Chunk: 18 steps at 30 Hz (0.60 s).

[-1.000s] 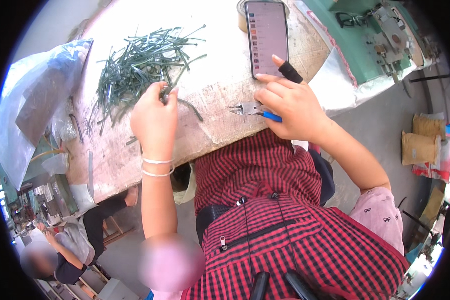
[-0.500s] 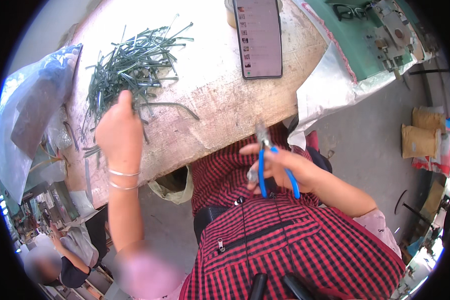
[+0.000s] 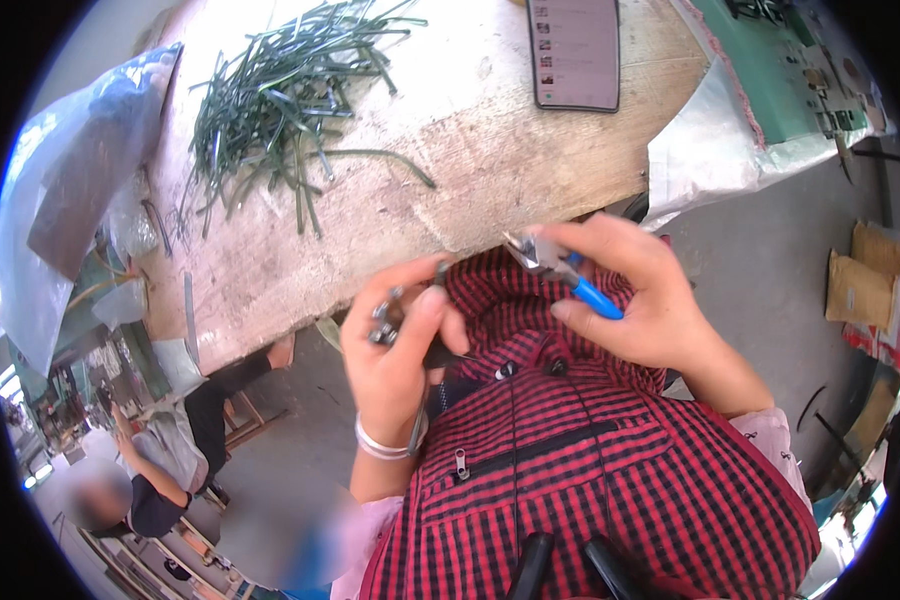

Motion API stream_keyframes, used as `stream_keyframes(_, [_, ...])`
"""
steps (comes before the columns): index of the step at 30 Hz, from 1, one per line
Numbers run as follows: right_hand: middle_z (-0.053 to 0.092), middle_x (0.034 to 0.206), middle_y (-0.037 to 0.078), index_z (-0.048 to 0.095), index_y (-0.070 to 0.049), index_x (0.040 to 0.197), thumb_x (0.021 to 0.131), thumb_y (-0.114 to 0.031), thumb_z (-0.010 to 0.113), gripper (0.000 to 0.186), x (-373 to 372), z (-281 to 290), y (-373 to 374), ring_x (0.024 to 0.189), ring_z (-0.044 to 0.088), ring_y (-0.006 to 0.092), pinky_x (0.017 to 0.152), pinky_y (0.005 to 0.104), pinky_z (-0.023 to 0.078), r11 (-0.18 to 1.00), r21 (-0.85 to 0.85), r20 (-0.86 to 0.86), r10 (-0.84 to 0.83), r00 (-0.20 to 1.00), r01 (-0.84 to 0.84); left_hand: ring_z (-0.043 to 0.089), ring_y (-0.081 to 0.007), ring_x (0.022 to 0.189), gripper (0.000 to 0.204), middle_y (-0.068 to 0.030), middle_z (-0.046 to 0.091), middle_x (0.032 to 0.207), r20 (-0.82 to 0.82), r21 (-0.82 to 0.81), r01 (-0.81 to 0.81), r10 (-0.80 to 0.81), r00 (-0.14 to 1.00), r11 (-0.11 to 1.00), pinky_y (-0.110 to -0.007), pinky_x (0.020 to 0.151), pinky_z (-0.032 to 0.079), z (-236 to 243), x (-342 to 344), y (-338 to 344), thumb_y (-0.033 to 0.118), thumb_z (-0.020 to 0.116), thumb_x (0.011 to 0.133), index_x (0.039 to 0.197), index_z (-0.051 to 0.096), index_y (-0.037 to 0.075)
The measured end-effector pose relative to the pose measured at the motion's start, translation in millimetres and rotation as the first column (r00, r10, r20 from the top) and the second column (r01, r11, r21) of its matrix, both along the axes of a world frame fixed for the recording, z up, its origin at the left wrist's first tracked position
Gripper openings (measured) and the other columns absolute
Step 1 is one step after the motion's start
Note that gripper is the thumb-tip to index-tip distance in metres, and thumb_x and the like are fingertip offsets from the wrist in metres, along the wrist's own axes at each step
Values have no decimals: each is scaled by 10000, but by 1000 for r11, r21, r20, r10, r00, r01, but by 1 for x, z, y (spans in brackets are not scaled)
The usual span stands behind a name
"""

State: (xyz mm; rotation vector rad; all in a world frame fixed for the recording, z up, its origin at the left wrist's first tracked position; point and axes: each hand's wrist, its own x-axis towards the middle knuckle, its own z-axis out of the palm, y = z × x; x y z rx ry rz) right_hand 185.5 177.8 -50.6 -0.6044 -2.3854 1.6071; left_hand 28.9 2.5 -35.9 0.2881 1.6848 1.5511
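My left hand [image 3: 395, 335] is bent over the apron near the table's front edge. Its fingers are curled round small shiny metal pieces [image 3: 382, 325]; their exact kind is blurred. A thin dark strip [image 3: 416, 432] hangs from this hand past the wrist bangles. Just across from it, my right hand [image 3: 635, 290] grips blue-handled pliers [image 3: 598, 298], with the metal jaws turned toward the left hand but apart from it. A loose pile of dark green flat strips [image 3: 280, 110] lies on the wooden table [image 3: 470, 140], one strip curving out toward the right.
A phone [image 3: 575, 60] with a lit screen lies at the table's far side. A clear plastic bag [image 3: 90, 190] covers the left edge. To the right is a green machine table [image 3: 770, 70] draped with white sheeting. Another person [image 3: 145, 480] sits at lower left.
My left hand has come from the strip pile to in front of my apron, now holding metal pieces. My right hand has raised and turned the pliers. The view has shifted.
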Motion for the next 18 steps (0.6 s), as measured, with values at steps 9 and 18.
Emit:
stream_keyframes(9, [568, 850, 76, 677, -186, 1210, 689, -113, 735, 529, -11, 0, -13, 825, 571, 282, 673, 394, 476, 863, 504, -34, 28, 999, -7, 430, -51, 396, 233, -83, 625, 621, 229, -2, 122, -118, 966, 993, -187, 366, 289, 11, 3, -10, 57, 567, 941, 1146, 576, -53])
stream_keyframes(18, [535, 863, 59, 659, -207, 1267, 648, -63, 732, 640, -3, 26, -11, 823, 543, 262, 672, 370, 449, 788, 598, 110, 102, 989, -148, 489, -84, 465, 257, -67, 587, 614, 342, 52, 79, -92, 935, 996, -207, 419, 337, 17, -4, -10, 24, 585, 907, 1138, 605, -86])
